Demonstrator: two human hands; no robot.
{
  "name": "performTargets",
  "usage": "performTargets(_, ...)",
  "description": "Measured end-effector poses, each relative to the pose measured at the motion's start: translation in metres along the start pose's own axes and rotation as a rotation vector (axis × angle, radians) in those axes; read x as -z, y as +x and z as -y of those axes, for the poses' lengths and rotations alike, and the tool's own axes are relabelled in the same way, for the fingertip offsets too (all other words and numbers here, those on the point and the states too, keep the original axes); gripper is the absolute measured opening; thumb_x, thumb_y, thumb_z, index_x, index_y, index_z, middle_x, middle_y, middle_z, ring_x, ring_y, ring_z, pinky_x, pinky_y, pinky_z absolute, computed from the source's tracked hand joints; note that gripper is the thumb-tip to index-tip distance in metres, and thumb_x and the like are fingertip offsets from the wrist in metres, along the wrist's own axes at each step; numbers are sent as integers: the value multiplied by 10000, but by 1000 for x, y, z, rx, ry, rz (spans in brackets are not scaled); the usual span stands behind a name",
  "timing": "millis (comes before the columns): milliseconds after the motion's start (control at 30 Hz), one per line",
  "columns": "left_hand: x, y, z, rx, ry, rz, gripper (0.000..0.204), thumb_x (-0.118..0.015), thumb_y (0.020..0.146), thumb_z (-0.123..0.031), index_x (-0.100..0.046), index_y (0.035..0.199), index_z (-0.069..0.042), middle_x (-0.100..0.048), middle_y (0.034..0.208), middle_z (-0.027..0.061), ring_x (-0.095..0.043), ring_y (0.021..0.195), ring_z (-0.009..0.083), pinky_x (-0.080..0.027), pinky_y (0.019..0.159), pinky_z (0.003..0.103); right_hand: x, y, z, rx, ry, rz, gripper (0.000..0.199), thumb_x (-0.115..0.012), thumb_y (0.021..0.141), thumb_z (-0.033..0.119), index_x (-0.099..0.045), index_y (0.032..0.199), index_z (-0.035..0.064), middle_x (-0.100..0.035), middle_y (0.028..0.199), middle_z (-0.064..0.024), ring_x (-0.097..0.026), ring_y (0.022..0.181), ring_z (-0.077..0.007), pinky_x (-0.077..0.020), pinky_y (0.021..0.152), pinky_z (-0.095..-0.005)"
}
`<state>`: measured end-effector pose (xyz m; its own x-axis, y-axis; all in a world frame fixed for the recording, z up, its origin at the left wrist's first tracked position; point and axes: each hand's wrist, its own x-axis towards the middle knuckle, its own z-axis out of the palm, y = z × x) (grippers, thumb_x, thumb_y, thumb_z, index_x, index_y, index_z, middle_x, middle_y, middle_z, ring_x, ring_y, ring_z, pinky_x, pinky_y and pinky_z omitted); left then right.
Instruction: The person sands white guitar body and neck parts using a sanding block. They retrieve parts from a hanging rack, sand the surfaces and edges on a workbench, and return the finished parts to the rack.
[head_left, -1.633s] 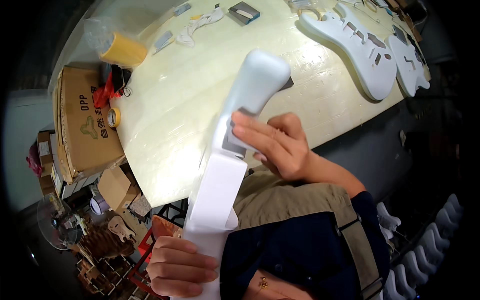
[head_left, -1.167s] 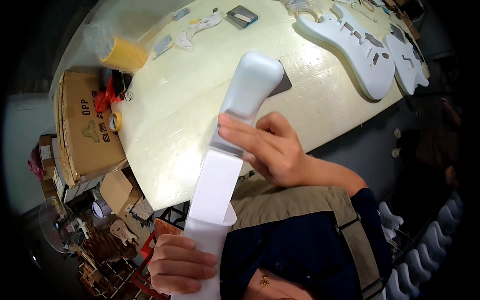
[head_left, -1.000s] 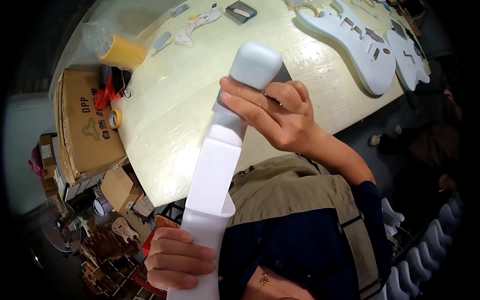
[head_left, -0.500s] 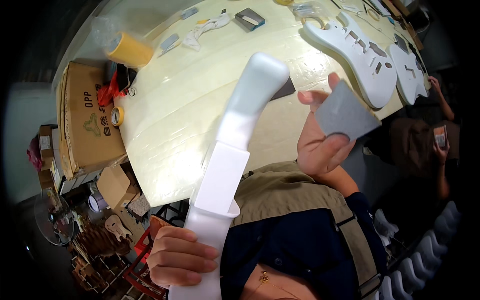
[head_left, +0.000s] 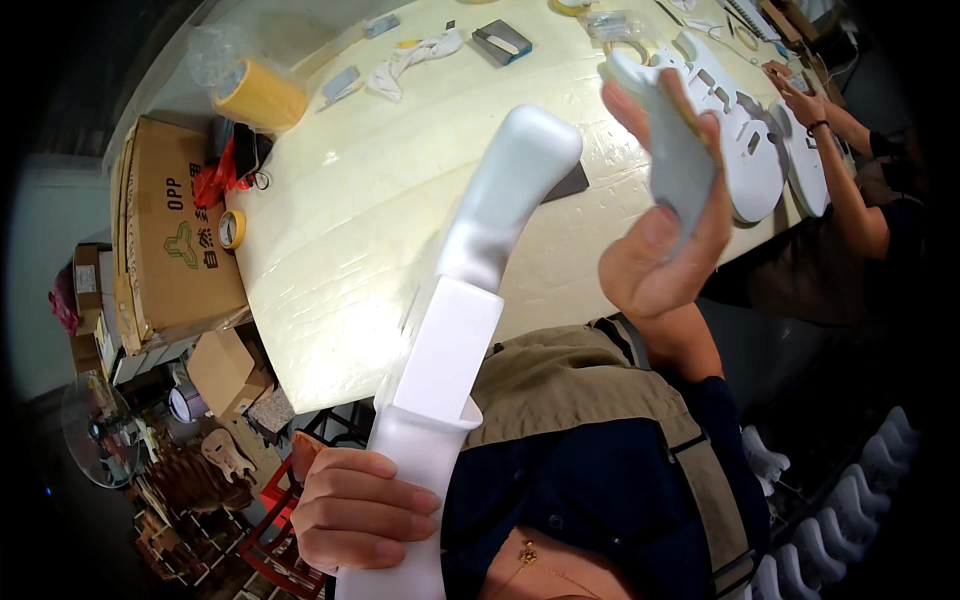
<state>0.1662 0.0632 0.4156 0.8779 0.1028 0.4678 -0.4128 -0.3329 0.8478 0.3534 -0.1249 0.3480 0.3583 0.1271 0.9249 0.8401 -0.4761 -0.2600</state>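
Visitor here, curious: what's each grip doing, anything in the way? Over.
Left grip clasping white guitar body, seen edge-on. Right grip raised, holding grey sanding pad off the body. Dark grey sheet behind body's upper end, seemingly no obstacle.

Long white piece [head_left: 448, 345]: lower end cut off by the lower edge of view. Left hand [head_left: 365, 508], around the piece: thumb hidden. Right hand [head_left: 662, 265], to the right of the piece: blurred, its palm partly covered by a grey sheet [head_left: 680, 180], itself blurred. Dark flat pad [head_left: 571, 184], behind the piece's upper end: partly hidden. Guitar body [head_left: 757, 195], farther right of the piece: partly concealed. Co-worker's hand [head_left: 808, 108], far to the piece's upper right: object held too small to tell.
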Motion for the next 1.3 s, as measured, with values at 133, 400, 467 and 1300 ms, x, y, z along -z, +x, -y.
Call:
performTargets(133,-1,-1,-1,5,-1,-30,180,-518,923,-265,-492,788,-147,-651,690,-28,-646,666,132,-482,735,284,0,-23,10,24,132,132,486,-681,701,49,-557,1167,-11,-560,1187,-215,-588,744,-222,-477,637,-266)
performTargets(400,-6,-4,0,-12,-2,-39,235,-409,959,-326,-430,785,-169,-538,622,-41,-553,619,116,-404,775,297,-3,-38,25,11,255,605,530,-688,655,116,-594,1167,15,-559,1254,-136,-476,603,-168,-437,560,-260)
performTargets(467,-3,-1,1,-17,13,20,232,-409,960,-317,-429,782,-170,-536,623,-41,-551,620,114,-402,774,298,-10,-25,3,173,72,562,536,-692,637,113,-605,1159,34,-576,1243,-102,-465,602,-151,-411,536,-239)
performTargets(1300,16,0,43,-342,-199,-294,539,-847,619,-368,-471,886,-90,-586,685,17,-589,624,172,-416,716,329,-109,-149,-190,-560,-400,1041,849,-612,772,563,-226,1448,227,-162,1492,-211,-251,1341,-405,-239,1013,-624)
